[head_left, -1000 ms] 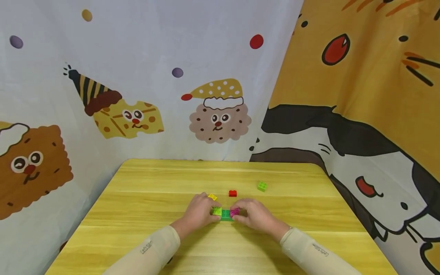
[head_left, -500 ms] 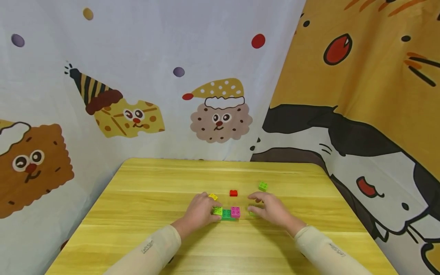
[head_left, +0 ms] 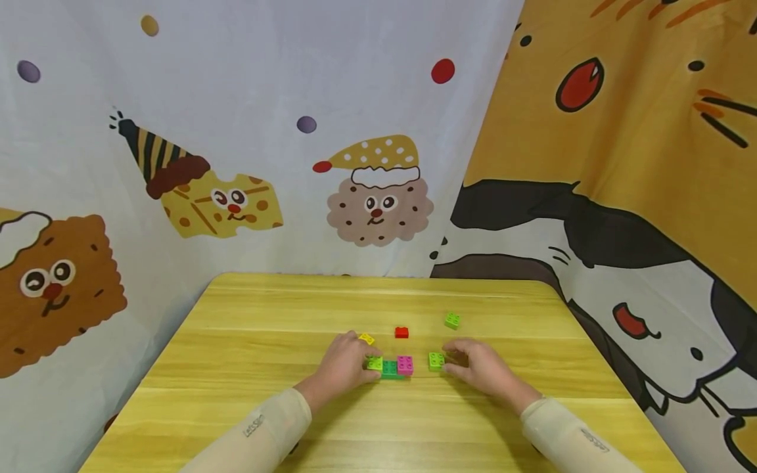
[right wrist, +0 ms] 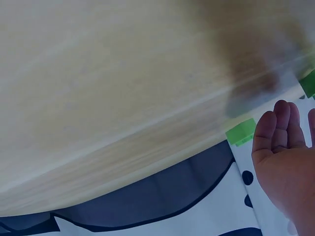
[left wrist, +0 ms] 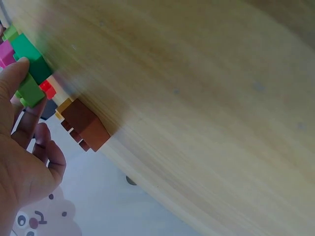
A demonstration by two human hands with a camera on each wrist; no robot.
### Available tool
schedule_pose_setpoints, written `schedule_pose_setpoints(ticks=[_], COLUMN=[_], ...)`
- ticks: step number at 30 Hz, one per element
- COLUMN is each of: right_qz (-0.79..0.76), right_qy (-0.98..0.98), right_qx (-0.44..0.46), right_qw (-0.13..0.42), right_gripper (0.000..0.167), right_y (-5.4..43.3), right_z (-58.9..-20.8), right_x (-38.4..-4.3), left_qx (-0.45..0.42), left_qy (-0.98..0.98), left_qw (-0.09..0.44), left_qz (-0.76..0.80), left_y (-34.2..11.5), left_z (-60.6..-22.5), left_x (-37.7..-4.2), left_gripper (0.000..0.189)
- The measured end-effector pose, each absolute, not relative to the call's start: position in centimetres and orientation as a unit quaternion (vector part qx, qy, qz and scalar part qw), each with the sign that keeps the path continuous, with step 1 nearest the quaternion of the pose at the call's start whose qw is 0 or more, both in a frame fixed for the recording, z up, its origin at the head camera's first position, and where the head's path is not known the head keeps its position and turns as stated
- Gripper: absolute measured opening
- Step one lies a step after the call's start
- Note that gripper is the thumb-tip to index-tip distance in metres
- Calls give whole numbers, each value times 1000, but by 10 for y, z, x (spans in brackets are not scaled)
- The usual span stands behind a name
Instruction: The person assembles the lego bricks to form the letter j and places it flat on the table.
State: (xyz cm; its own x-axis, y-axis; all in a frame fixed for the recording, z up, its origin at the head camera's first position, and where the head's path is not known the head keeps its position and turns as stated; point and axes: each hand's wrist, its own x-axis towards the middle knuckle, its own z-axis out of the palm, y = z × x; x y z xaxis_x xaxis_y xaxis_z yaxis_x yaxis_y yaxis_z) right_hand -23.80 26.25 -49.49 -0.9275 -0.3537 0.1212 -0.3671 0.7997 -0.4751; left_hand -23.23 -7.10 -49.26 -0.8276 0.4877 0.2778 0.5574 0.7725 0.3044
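Observation:
My left hand (head_left: 345,362) pinches a light green toy brick (head_left: 374,362) between thumb and fingers. That brick sits on the left end of a longer dark green brick (head_left: 389,369), and a pink brick (head_left: 405,365) sits on its right end. To the right, a separate light green brick (head_left: 436,361) lies on the table, studs up. My right hand (head_left: 481,368) is beside it, thumb and fingers apart, fingertips right at the brick's right side. In the right wrist view, that brick (right wrist: 309,83) shows partly at the edge, above the extended fingers.
Farther back on the wooden table (head_left: 284,309) lie a red brick (head_left: 401,332), a yellow brick (head_left: 367,338) and another light green brick (head_left: 452,320). A brown brick (left wrist: 86,123) shows in the left wrist view, hidden behind my left hand in the head view. Printed cloth hangs behind the table.
My right hand has let go of the pink brick and moved right to the loose light green brick, now in plain view. My left hand stays in place.

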Motion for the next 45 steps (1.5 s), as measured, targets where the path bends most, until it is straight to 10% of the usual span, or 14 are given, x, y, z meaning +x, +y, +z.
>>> schedule_pose_setpoints(ticks=[45], right_qz=[207], right_qy=[-942], right_qx=[260], right_qw=[35], right_gripper=[31], right_y=[243], right_z=[-502], right_x=[-241], left_qx=[-271], left_qy=[-938], left_qw=[89], left_qz=[-197], left_y=[-69], left_z=[-490], left_x=[-231], left_gripper=[36])
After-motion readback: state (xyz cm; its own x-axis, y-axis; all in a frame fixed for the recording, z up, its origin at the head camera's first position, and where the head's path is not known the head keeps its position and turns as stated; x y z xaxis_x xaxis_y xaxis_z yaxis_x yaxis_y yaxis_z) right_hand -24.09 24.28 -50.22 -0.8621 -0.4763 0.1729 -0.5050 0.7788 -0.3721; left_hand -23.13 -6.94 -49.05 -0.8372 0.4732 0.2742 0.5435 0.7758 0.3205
